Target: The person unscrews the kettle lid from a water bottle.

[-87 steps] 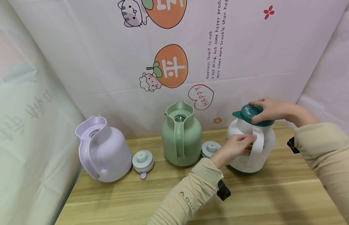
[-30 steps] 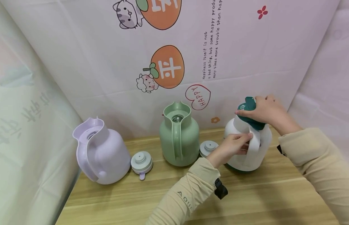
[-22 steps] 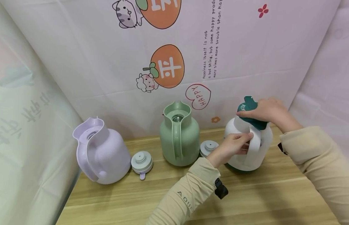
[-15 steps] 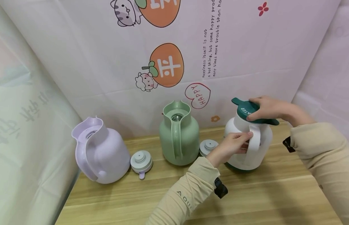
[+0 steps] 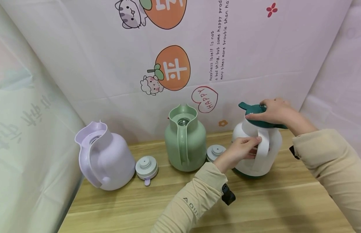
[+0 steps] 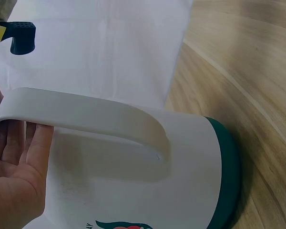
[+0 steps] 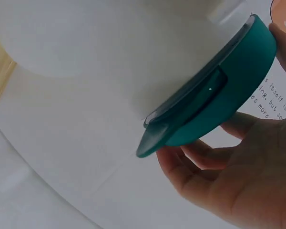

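A white thermos jug [image 5: 275, 152] with a green base stands upright at the right of the table in the head view. My left hand [image 5: 238, 151] holds its white handle [image 5: 265, 142], thumb on the outer face; the left wrist view shows the fingers hooked under the handle [image 6: 86, 107]. On the jug's neck sits a dark green lid [image 5: 254, 110], its narrow tab pointing to the back left. From above, my right hand [image 5: 278, 114] grips this lid, the thumb along its left front rim. In the right wrist view the fingers curve round the lid [image 7: 229, 95].
A lilac jug [image 5: 114, 161] and a sage green jug [image 5: 195, 145] stand lidless to the left. Beside them on the wooden table [image 5: 125, 210] lie two grey stoppers, one with a lilac tab [image 5: 147, 168], the other [image 5: 216, 152] partly behind my left forearm. A printed cloth [image 5: 110, 64] hangs behind.
The lid has turned on the neck, its tab swinging from the back towards the left. My right hand has since shifted its thumb leftward along the rim. My left hand keeps the handle.
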The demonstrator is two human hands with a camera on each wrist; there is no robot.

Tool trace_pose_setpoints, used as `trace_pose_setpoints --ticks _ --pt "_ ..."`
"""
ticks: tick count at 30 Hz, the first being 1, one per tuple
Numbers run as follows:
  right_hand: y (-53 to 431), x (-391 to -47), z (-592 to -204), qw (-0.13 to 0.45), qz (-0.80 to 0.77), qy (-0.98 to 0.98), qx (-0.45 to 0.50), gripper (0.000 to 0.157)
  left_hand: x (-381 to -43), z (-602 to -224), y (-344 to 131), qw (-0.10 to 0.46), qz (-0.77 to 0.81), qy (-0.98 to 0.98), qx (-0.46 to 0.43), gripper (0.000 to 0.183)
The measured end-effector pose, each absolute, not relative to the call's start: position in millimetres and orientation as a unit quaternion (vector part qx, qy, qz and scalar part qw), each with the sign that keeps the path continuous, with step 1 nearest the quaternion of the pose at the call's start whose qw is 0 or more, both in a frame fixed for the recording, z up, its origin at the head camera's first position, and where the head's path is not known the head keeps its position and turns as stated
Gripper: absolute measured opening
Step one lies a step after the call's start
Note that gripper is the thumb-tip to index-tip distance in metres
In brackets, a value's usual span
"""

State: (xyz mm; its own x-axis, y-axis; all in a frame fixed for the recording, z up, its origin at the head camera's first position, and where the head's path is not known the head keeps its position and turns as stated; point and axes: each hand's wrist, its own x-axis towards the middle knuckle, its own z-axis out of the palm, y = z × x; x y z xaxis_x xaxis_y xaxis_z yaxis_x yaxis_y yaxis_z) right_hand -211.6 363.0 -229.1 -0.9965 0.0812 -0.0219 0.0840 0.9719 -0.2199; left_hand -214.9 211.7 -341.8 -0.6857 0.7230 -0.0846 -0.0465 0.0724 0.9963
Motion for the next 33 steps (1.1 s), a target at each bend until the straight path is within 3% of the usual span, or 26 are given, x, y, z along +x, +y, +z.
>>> trace_pose_setpoints --ticks 9,13,19,27,33 --pt "371 -216 -228 0.033 -0.131 0.990 -0.027 0.072 -217 -343 212 0.308 0.635 0.661 0.256 0.042" --pt "370 -215 -227 0.051 -0.155 0.986 -0.027 0.076 -216 -342 212 0.310 0.636 0.658 0.259 0.042" --pt "364 -210 -226 0.029 -0.112 0.993 0.032 0.093 -218 -341 211 0.318 0.638 0.654 0.254 0.042" --pt "371 -210 -226 0.027 -0.103 0.994 0.001 0.083 -220 -340 212 0.351 0.657 0.627 0.225 0.041" --pt "378 -212 -225 0.083 -0.190 0.977 -0.054 0.076 -221 -340 212 0.371 0.674 0.606 0.202 0.041"
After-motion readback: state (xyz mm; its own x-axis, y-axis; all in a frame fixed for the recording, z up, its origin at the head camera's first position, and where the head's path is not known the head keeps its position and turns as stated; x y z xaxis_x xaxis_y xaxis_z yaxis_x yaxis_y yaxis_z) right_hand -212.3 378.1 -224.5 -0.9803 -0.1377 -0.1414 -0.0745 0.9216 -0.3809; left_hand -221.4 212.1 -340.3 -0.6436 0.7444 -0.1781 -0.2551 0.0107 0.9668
